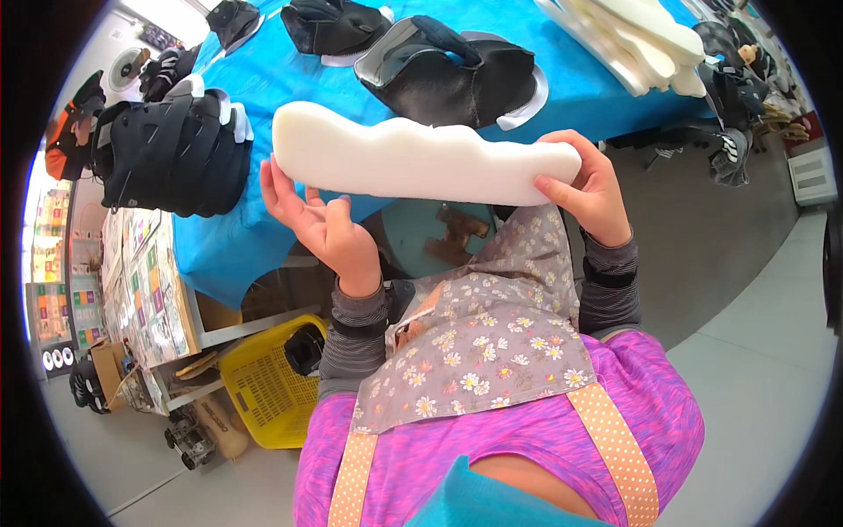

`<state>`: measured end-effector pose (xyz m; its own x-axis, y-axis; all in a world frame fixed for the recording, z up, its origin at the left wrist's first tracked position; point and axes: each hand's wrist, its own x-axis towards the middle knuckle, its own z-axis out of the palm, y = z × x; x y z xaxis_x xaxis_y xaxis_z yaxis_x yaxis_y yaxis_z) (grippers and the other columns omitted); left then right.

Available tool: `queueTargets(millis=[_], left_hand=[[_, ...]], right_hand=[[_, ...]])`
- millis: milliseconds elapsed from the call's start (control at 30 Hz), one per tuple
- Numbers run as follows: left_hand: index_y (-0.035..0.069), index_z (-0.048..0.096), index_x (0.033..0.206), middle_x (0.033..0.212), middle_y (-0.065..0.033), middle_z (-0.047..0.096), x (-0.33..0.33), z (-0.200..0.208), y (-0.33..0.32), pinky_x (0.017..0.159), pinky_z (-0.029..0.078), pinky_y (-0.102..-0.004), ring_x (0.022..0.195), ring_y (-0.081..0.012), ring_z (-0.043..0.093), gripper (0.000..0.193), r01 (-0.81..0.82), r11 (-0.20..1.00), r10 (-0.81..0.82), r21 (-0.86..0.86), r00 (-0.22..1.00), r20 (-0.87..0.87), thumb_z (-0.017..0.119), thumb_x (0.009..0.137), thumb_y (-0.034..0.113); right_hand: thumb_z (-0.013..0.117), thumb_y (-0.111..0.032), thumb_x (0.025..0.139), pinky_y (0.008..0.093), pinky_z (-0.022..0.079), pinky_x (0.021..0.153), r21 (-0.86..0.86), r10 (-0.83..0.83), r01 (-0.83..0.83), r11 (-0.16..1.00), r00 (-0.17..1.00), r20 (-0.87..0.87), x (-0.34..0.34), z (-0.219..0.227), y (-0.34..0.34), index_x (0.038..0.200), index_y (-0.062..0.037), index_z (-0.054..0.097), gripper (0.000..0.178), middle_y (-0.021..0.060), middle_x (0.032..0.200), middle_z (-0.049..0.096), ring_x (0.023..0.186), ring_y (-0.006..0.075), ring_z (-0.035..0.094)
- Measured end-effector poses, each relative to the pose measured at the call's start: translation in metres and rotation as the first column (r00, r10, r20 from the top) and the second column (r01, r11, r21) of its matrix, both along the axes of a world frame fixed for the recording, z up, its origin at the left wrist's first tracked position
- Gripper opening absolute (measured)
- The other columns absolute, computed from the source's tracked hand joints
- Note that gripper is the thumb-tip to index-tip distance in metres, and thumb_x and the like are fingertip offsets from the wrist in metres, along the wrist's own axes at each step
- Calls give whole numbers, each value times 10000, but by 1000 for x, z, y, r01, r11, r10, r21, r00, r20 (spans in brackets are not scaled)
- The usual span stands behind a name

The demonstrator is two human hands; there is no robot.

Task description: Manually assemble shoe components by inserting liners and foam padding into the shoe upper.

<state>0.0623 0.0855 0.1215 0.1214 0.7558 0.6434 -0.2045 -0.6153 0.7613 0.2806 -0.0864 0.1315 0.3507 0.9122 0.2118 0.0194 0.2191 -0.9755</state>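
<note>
A long white foam piece with a wavy upper edge is held up level in front of me. My right hand grips its narrow right end, thumb on the near face and fingers over the top. Below the wide left end is my left hand, palm up and fingers spread. Its fingertips touch or nearly touch the foam's lower left edge; the thumb stands apart from it. Just beyond the foam, a black shoe upper with a white edge lies on the table.
Blue sheeting covers the table. It bears a stack of black shoe uppers at left, another black upper farther back, and several similar white foam pieces at right. A yellow plastic basket stands below left, beside a teal round stool.
</note>
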Motion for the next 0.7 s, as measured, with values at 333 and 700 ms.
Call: queueTargets(millis=[333,700], left_hand=[[-37,197,1448,1508,-182,166,-13,-13,-9,1094,228,-390,1372,-282,223,777,-201,970,245,139,798,-551,460,944,493],[-45,188,1446,1501,-151,251,-16,4,-56,1079,308,-367,1330,-246,347,1296,584,569,-701,-579,712,29,419,607,915]], right_hand=[[700,-37,781,281,468,847,-9,249,-251,968,954,165,-23,12,-5,1083,-13,598,320,64,1025,639,958,136,591],[712,31,763,264,490,838,-60,263,-275,960,952,-154,-45,-5,25,1110,-19,518,401,32,994,605,932,105,595]])
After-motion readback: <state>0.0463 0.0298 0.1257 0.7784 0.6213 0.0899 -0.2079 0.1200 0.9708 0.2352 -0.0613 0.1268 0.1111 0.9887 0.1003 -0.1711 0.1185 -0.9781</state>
